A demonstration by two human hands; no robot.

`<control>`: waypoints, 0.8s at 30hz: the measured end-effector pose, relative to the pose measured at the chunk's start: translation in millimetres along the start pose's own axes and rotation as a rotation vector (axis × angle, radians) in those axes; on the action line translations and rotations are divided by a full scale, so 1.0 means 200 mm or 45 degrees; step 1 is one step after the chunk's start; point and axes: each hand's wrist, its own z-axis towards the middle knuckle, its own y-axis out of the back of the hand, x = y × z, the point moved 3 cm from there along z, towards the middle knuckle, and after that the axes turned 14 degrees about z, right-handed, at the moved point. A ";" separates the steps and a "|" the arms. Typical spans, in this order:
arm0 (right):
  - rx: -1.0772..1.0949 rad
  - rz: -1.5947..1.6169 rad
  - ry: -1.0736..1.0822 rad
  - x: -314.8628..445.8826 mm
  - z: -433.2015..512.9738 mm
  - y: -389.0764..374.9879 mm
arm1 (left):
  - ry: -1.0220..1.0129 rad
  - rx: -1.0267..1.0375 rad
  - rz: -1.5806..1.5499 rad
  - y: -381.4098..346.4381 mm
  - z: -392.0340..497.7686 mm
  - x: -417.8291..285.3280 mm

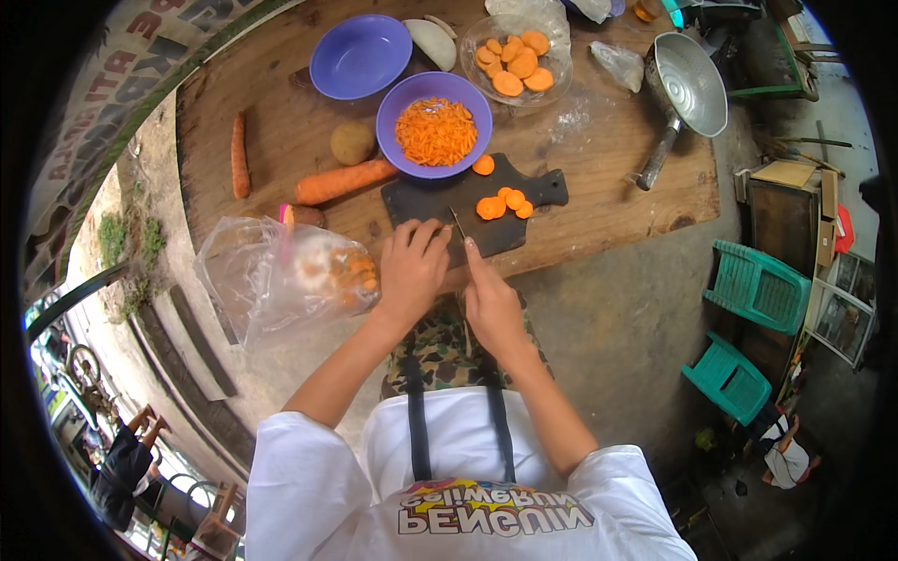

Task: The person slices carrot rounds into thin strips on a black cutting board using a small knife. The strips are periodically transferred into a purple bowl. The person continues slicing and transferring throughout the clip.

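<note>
My right hand (494, 301) grips a knife, with its narrow blade (457, 221) over the near part of a black cutting board (414, 200). Just left of the blade, my left hand (415, 266) rests with bent fingers at the board's near-left edge; whatever may be under the fingers is hidden. Several round carrot slices (491, 207) lie on the board right of the knife, and a single slice (483, 165) sits farther back. A purple bowl (386, 133) of shredded carrot overlaps the board's far edge. Beside my left wrist is a clear plastic bag (245, 270) with white powder and orange pieces.
On the wooden table (596, 168) are a whole carrot (344, 181), a thinner carrot (240, 156), a potato (352, 143), another purple bowl (361, 56), a clear plate (468, 52) of orange slices and a metal pan (691, 84). Green plastic stools (758, 287) stand right.
</note>
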 end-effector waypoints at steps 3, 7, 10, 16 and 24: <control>0.007 0.007 -0.005 0.02 -0.03 0.01 | 0.011 -0.035 -0.026 0.00 0.00 0.00; -0.004 -0.004 0.030 0.03 -0.06 -0.01 | 0.021 -0.064 -0.011 -0.01 0.00 0.00; 0.061 -0.145 -0.065 0.01 -0.06 -0.03 | 0.022 -0.076 -0.062 -0.01 0.00 0.00; 0.036 -0.159 -0.008 -0.01 -0.01 -0.06 | 0.040 -0.083 -0.051 0.02 0.01 0.00; 0.009 -0.023 0.049 0.03 -0.05 0.04 | 0.266 -0.107 -0.159 0.00 0.06 0.01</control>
